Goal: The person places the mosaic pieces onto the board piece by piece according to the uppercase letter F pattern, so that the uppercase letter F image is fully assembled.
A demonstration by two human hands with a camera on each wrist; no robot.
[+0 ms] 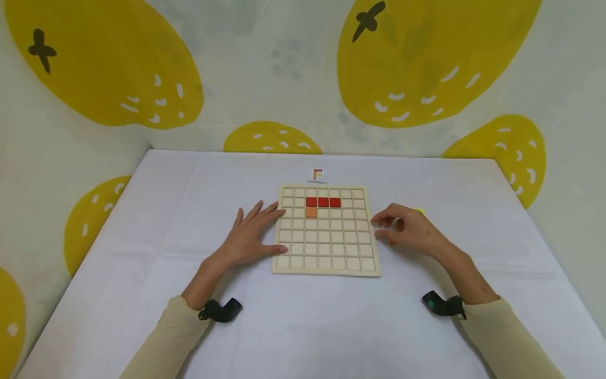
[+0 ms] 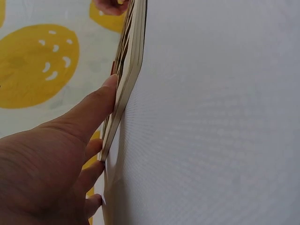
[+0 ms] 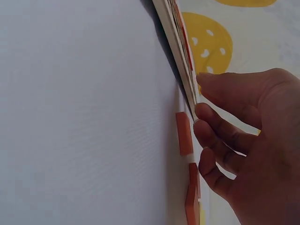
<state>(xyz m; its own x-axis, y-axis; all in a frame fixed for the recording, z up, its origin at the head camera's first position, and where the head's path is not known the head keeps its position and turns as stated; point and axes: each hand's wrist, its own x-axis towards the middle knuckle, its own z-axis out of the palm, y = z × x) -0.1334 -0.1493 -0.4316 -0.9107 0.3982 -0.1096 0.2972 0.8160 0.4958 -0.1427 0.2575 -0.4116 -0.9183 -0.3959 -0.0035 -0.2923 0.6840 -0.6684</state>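
A square wooden grid board lies on the white table. Three red tiles sit in a row near its top, and one orange tile is below the leftmost red one. My left hand rests on the board's left edge, fingers spread and thumb on the near left part. Beside the right edge is my right hand, fingers loosely bent, with a gap between thumb and fingertips and nothing visible in it. In the right wrist view, orange tiles lie on the table below this hand.
Behind the board lies a small card printed with a coloured grid pattern. A yellow piece shows partly behind the right hand. The white cloth-covered table meets a wall painted with yellow fruit shapes at the back.
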